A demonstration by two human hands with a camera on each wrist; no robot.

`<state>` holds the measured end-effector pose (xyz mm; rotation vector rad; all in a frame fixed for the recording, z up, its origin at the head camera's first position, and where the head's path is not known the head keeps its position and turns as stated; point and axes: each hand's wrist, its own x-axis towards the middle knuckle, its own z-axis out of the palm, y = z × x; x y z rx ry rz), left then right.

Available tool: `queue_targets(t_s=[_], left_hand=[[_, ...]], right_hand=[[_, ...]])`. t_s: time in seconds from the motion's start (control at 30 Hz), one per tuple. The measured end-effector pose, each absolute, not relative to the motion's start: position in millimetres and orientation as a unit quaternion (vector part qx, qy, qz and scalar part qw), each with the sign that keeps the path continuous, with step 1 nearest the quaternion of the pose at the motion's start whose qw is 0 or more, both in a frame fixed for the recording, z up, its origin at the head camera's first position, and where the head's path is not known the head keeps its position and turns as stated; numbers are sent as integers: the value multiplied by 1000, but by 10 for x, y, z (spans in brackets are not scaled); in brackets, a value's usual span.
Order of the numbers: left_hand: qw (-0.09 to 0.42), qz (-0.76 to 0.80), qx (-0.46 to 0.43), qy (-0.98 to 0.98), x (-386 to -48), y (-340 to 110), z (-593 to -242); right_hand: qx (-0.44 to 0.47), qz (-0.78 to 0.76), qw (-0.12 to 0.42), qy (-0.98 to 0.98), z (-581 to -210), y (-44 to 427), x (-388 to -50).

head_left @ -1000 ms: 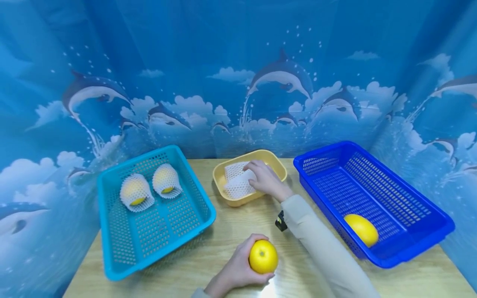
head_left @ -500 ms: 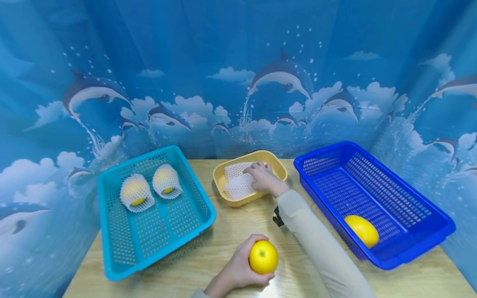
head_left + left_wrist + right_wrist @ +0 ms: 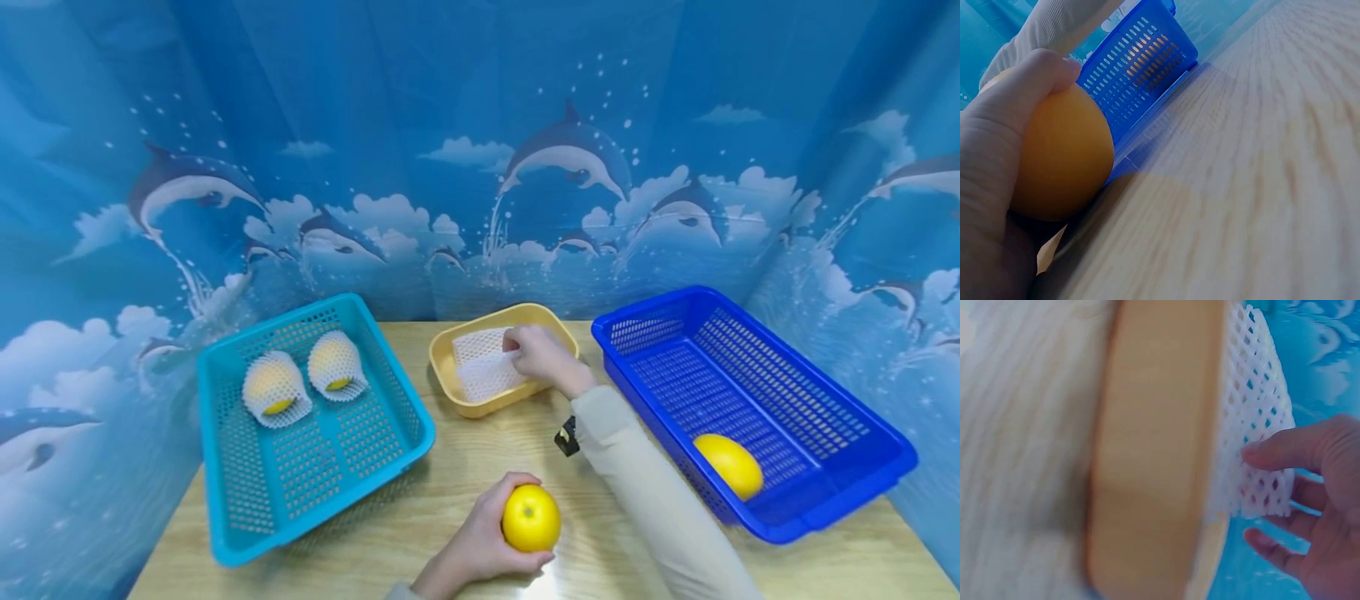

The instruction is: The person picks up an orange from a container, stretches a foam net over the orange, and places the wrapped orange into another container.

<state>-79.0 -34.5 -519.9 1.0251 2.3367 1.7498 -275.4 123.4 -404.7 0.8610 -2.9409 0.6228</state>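
In the head view my left hand (image 3: 491, 533) grips a yellow round fruit (image 3: 531, 518) low over the front of the table; the left wrist view shows thumb and fingers round the fruit (image 3: 1066, 153). My right hand (image 3: 546, 358) is over the small yellow tray (image 3: 480, 409), at white foam nets (image 3: 491, 372) lying in it. In the right wrist view the thumb lies on the near face of a net (image 3: 1260, 412) and fingers are behind it, pinching it above the tray's rim; my right hand (image 3: 1316, 500) has its lower fingers partly bent.
A teal basket (image 3: 315, 533) at the left holds two net-wrapped yellow fruits (image 3: 273, 387). At the right, a blue basket (image 3: 757, 392) holds one bare yellow fruit (image 3: 729, 465). A dolphin-print curtain (image 3: 465, 208) hangs behind the table. A black object (image 3: 567, 437) shows beside my right sleeve.
My right fingers have drawn together on a net, and the hand has shifted slightly right. The nets in the tray have moved a little. My left hand and its fruit have stayed in place.
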Motion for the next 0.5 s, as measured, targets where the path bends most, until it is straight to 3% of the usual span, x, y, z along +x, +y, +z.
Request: queue_targets(t_s=[0.5], left_hand=[[-2,558,339,758,-794,-347,-5202]], right_hand=[[190,289,12,-938,-3563,1332,-2500]])
